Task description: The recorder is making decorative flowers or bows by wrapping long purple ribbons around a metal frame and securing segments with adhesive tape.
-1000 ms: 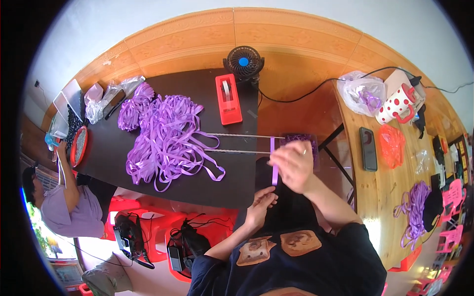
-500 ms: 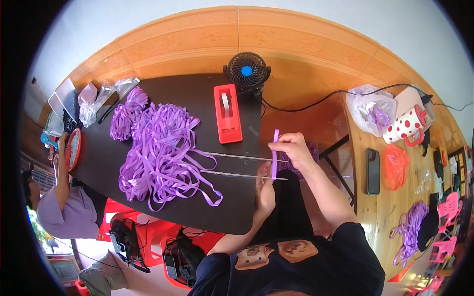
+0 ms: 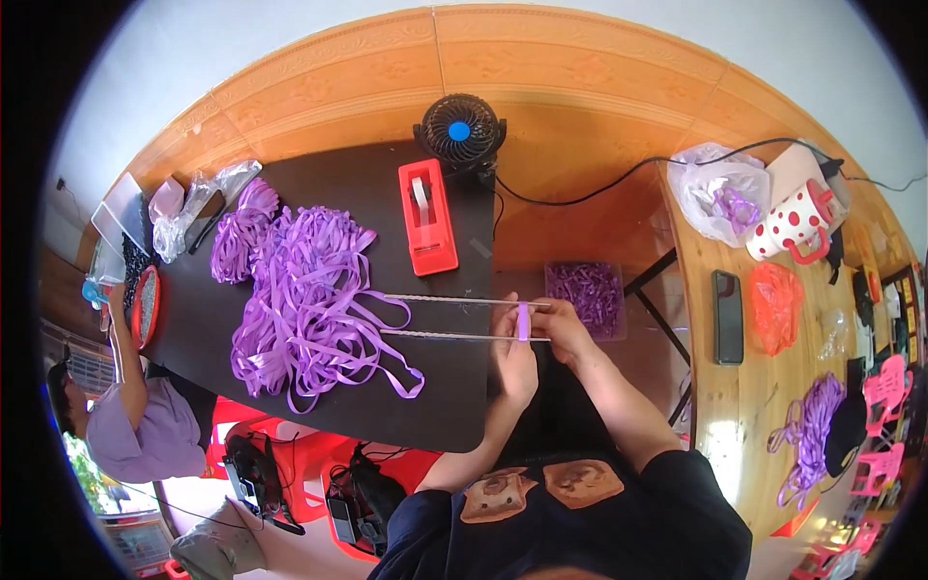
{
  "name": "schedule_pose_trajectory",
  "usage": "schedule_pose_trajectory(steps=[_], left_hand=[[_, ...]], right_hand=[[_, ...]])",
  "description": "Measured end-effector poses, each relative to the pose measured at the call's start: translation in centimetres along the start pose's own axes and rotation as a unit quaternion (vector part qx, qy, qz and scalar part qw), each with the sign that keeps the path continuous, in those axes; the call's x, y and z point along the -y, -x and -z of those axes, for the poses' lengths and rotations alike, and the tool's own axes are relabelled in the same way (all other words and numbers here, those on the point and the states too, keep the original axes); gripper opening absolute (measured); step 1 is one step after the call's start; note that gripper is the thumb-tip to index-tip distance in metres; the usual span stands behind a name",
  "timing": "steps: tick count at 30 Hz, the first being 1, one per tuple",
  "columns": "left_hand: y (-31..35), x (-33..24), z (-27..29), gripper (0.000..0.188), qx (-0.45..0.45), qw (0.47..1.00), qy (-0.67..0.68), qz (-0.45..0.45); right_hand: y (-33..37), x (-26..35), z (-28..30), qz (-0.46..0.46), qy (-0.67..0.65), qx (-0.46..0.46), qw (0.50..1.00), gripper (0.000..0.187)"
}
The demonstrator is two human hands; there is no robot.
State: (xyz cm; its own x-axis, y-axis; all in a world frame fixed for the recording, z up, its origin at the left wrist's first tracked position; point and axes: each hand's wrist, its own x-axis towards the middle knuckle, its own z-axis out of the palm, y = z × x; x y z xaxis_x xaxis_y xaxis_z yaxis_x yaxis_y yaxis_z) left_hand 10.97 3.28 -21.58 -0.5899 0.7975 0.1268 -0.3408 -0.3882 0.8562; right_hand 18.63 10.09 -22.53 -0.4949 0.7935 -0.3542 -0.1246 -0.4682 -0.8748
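Note:
Two thin metal rods (image 3: 440, 336) stick out side by side past the right edge of the dark table. A short band of purple ribbon (image 3: 524, 323) spans both rods near their free ends. My left hand (image 3: 515, 362) is closed at the ribbon's left side, its fingers reaching up to the far rod. From the right, my right hand (image 3: 565, 332) pinches at the ribbon by the rod tips. Its fingertips partly hide the ribbon's upper end. A big tangled heap of purple ribbon (image 3: 309, 300) lies on the table left of the rods.
A red tape dispenser (image 3: 440, 253) and a black fan (image 3: 461, 132) stand beyond the rods. Below, on the floor, is a box of purple ribbon pieces (image 3: 585, 295). A wooden table (image 3: 698, 290) at right holds a phone (image 3: 728, 317) and a dotted cup (image 3: 788, 230). Another person (image 3: 145, 425) works at far left.
The ribbon's end that stood up beyond the far rod is now down around the rods. My left hand has moved up toward the far rod, and my right hand has come lower.

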Motion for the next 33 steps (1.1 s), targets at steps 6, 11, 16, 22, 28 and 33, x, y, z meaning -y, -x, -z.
schedule_pose_trajectory(steps=[6, 11, 16, 22, 28, 33], left_hand=[[2.2, -1.5, 0.7, 0.016, -0.027, 0.997, -0.017, 0.075], [2.3, -3.1, 0.2, 0.018, -0.027, 0.990, -0.007, 0.141], [2.4, -3.5, 0.4, 0.020, -0.032, 0.987, -0.015, 0.157], [3.3, -6.6, -0.4, 0.029, -0.080, 0.973, 0.022, 0.214], [1.8, -7.3, 1.1, 0.042, -0.035, 0.950, 0.101, 0.294], [1.4, -8.5, 1.2, 0.058, 0.003, 0.933, 0.062, 0.355]], right_hand=[[5.8, -0.5, -1.3, 0.163, -0.031, 0.039, 0.985, 0.033], [7.1, -1.0, -3.1, 0.189, -0.023, 0.020, 0.981, 0.025], [7.5, -2.0, -4.7, 0.184, -0.050, -0.024, 0.981, 0.013], [8.3, -1.7, -5.7, 0.170, -0.105, -0.045, 0.979, 0.012], [8.5, -1.0, -5.8, 0.161, -0.109, -0.036, 0.980, 0.013], [8.6, -0.3, -6.3, 0.155, -0.118, -0.040, 0.980, 0.015]])
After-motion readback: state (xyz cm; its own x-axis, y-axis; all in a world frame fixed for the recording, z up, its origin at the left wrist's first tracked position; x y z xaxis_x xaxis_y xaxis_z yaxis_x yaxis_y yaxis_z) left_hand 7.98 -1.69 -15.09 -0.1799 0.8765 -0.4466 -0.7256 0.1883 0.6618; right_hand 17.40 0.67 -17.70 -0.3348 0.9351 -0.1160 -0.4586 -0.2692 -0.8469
